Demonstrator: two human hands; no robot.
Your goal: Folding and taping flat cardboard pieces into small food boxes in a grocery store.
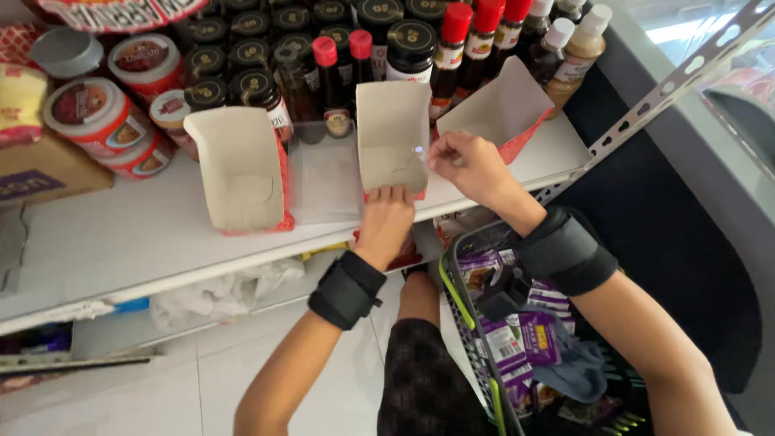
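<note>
Cardboard tray (pixel 392 137): left hand (pixel 386 220) pinches its front edge, right hand (pixel 467 164) grips its side; keeping it level and square on the shelf (pixel 121 234) works best.

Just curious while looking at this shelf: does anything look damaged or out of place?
Yes. Three cardboard trays sit empty on the shelf. The middle tray, held by the left hand and right hand, has a crack in its floor, as does the left tray.
</note>
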